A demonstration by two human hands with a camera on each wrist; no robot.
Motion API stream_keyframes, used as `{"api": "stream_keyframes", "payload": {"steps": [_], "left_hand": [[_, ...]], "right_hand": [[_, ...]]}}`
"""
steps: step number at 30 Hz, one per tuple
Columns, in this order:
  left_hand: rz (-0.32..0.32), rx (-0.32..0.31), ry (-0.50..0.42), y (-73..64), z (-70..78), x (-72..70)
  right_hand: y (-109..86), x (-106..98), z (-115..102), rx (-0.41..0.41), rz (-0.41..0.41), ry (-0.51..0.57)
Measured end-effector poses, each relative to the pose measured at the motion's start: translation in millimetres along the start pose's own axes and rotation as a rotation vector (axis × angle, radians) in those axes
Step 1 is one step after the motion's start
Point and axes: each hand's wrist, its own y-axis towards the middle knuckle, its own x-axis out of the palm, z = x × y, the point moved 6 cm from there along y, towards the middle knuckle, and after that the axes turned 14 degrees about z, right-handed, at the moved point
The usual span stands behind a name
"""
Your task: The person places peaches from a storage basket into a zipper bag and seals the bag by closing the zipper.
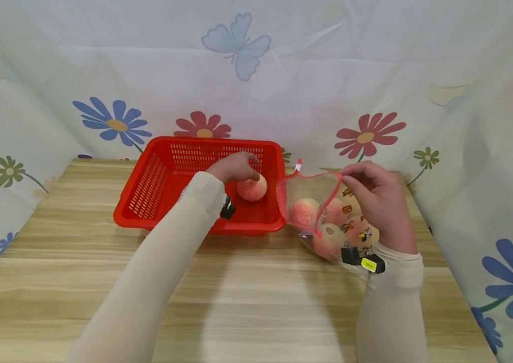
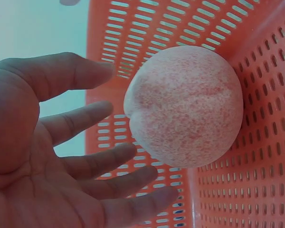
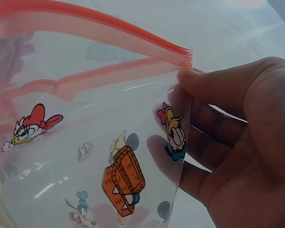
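One pink peach (image 1: pixel 252 189) lies in the right part of a red plastic basket (image 1: pixel 147 222). Just above it is my left hand (image 1: pixel 236 167), reaching over the basket. In the left wrist view the fingers (image 2: pixel 118 183) are spread and nearly straight, with a gap between them and the peach (image 2: pixel 187 107). My right hand (image 1: pixel 381 201) pinches the top corner of a clear zip bag (image 3: pixel 123 109) between thumb and fingers. The bag has a red zip edge and cartoon prints, and its mouth gapes toward the basket. Several peaches (image 1: pixel 329 241) sit inside it.
The basket has slotted walls and stands near the back of the wooden table (image 1: pixel 247 302), its right end close against the bag's mouth. A white cloth (image 1: pixel 310 101) printed with flowers and a butterfly hangs behind and at both sides.
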Motion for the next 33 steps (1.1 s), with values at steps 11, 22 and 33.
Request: {"api": "stream_keyframes", "payload": {"steps": [11,22,33], "left_hand": [[-0.071,-0.07,0.019,3.6,-5.9,10.8],[-0.095,-0.101,-0.004,3.3,-9.3,17.0],[-0.089,-0.157,-0.085,-2.4,-11.0,17.5]], "right_hand": [[1.0,0.1,2.7,0.001,-0.004,-0.002],[2.0,0.1,-0.7,0.012,-0.011,0.014],[3.2,-0.5,0.3,0.013,-0.006,-0.006]]}}
